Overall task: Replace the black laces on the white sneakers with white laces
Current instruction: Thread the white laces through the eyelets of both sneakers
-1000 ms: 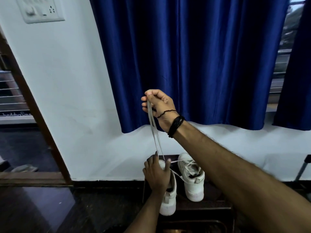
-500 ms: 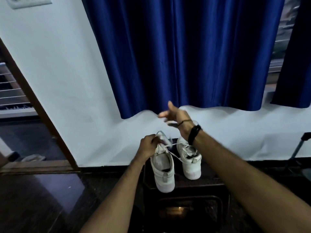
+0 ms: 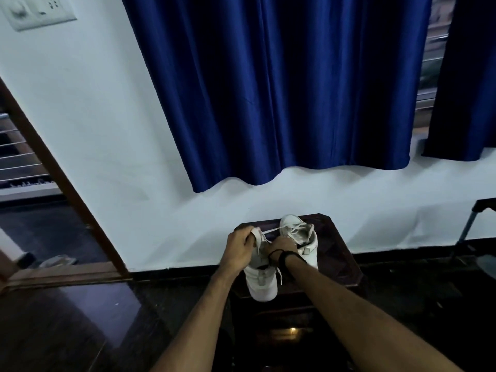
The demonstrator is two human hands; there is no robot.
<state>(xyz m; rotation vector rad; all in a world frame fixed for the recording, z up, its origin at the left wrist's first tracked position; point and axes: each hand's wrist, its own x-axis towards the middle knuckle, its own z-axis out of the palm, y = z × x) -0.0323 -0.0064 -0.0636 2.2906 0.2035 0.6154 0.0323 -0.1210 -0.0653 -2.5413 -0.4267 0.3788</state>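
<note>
The left hand [image 3: 239, 251] pinches a flat white lace [image 3: 258, 235] over the near white leather sneaker [image 3: 261, 280]. The right hand [image 3: 282, 245] rests on its tongue, its grip hidden. Both sneakers stand on a dark wooden table [image 3: 338, 253].

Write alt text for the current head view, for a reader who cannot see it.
Both hands work a white lace at the near sneaker on a dark stand: the left hand pinches the lace, the right hand is curled at the shoe's top. A second sneaker stands beside it, below a blue curtain and white wall.
</note>
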